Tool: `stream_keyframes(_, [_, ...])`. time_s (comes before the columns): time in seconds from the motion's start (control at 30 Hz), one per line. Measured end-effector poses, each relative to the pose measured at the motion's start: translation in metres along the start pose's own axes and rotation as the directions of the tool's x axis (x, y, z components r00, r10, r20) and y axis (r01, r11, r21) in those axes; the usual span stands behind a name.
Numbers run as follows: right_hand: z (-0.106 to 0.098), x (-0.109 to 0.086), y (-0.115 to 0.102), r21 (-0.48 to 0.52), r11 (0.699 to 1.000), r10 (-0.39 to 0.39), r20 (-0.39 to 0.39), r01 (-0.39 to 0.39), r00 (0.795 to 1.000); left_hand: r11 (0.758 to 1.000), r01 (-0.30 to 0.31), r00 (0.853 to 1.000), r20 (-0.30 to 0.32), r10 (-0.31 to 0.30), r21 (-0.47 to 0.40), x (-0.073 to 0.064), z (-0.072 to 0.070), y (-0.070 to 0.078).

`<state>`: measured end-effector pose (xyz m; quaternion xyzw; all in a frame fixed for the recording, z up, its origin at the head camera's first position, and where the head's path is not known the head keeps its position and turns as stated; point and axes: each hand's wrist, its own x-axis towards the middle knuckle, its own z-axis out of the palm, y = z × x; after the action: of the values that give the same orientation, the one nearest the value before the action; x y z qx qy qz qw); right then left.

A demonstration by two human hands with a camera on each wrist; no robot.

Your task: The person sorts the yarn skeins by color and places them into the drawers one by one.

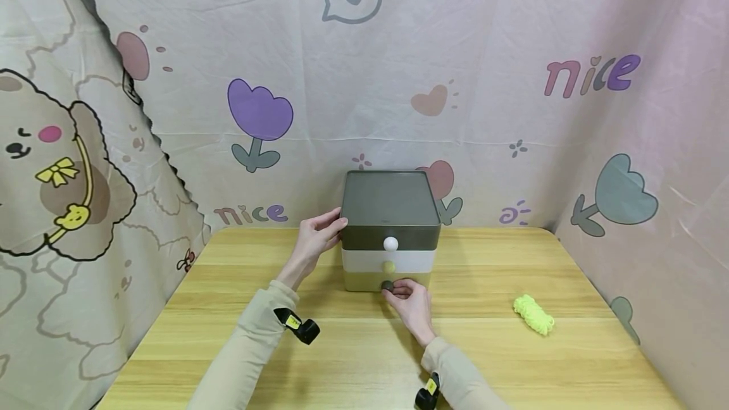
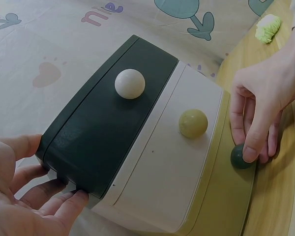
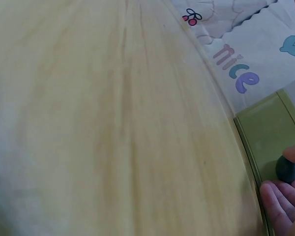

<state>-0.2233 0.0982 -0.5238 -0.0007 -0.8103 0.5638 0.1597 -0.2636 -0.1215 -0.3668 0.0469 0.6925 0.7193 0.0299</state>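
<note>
A small three-tier drawer box [image 1: 390, 198] stands near the back of the table, its drawers dark green, white and olive from top to bottom. The right hand [image 1: 414, 306] pinches the dark green round knob [image 2: 239, 158] on the olive bottom drawer [image 3: 270, 130], between thumb and fingers. All the drawers look closed. Against the box's upper left side rests the left hand [image 1: 314, 240], thumb and fingertips touching the dark top tier [image 2: 96, 132]. A white knob [image 2: 130, 84] sits on the top drawer and an olive knob [image 2: 193, 123] on the middle one.
To the right on the wooden table [image 1: 484, 359] lies a bundle of neon yellow-green cord [image 1: 533, 314]. A printed cloth [image 1: 364, 81] hangs behind the table and along both sides. Each wrist carries a black camera [image 1: 299, 326].
</note>
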Motion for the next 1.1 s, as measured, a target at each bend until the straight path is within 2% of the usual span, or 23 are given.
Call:
stream_keyframes(0.57, [-0.0015, 0.0019, -0.0002, -0.006, 0.999, -0.037, 0.0, 0.037, 0.999, 1.0, 0.003, 1.0, -0.002, -0.003, 0.002, -0.0001, -0.0002, 0.0005])
stream_keyframes(0.83, [-0.0036, 0.0033, -0.0026, -0.025, 0.999, -0.03, 0.017, 0.03, 0.999, 1.0, -0.003, 1.0, 0.004, 0.003, 0.007, -0.0007, -0.001, 0.0008])
stream_keyframes(1.1, [-0.005, 0.0007, -0.0033, -0.052, 0.997, -0.054, 0.024, 0.056, 0.998, 1.0, -0.003, 1.0, 0.007, 0.003, 0.005, -0.0001, -0.0011, -0.0001])
